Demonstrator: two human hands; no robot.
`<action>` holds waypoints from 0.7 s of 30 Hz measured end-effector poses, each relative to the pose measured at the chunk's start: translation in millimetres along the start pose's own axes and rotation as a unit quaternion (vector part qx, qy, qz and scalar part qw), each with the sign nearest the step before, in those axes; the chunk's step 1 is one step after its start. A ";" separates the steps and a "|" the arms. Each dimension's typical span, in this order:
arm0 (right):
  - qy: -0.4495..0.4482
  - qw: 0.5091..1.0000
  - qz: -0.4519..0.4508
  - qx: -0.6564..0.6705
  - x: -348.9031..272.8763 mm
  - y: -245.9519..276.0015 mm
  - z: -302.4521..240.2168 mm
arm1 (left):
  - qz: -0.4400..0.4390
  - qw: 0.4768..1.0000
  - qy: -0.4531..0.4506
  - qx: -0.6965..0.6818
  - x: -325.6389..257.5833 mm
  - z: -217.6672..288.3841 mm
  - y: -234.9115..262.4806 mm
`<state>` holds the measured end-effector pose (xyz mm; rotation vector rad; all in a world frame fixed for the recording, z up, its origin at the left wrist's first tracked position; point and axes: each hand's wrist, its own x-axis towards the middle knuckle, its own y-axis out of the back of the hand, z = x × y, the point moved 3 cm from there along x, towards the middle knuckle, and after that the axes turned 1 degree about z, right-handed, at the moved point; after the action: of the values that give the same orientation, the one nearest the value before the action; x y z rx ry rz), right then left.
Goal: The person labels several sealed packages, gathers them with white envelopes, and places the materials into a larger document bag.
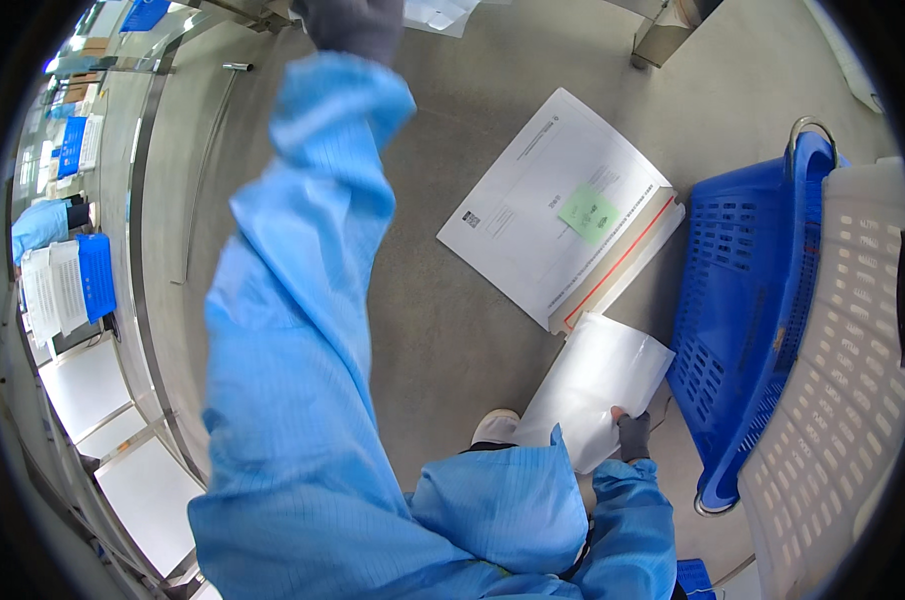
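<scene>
At lower centre, the right hand (631,436) pinches a translucent plastic bag (603,375); the left hand (355,25), upper edge, I cannot tell its grip.

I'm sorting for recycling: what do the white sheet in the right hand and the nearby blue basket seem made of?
White sheet: probably thin plastic film, glossy with bright highlights; coated paper possible. Blue basket: likely moulded plastic, smooth, with regular slots.

Glossy plastic-looking pouch (613,368), matt cardboard-like envelope (533,215), smooth plastic basket (741,260), wrinkled cloth sleeve (293,300), metal handle (811,124)
</scene>
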<state>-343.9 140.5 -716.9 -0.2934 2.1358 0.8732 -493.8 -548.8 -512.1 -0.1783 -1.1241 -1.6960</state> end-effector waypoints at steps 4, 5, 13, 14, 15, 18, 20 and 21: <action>0.038 0.999 0.008 -0.010 4.7 -4.0 1.5 | -0.202 0.958 0.061 0.196 71.8 -8.6 -11.2; 0.035 0.999 0.008 -0.007 7.3 -4.1 6.6 | -0.229 0.948 0.045 0.215 72.3 -5.4 -13.4; -0.004 0.997 -0.027 0.075 16.2 -9.4 13.6 | -0.194 0.969 -0.079 0.134 63.5 -19.3 90.5; -0.012 0.997 -0.020 0.076 19.2 -7.5 18.7 | -0.172 0.974 -0.118 0.093 56.1 -33.4 91.0; -0.022 0.996 -0.023 0.079 21.5 -3.3 27.0 | -0.187 0.973 -0.105 0.082 41.7 -24.6 102.0; -0.009 0.993 -0.041 0.106 12.3 -2.7 5.3 | -0.234 0.965 -0.072 0.095 -10.5 -17.1 153.5; -0.019 0.997 -0.026 0.067 12.9 -2.4 -0.2 | -0.266 0.952 -0.069 0.136 -40.3 -21.0 176.0; -0.012 0.997 -0.036 0.068 14.3 -2.9 0.2 | -0.283 0.942 -0.078 0.163 -54.6 -19.3 180.0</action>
<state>-351.9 139.7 -729.1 -0.2870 2.1374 0.6844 -316.5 -529.0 -449.6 0.2493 -1.6704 -1.9765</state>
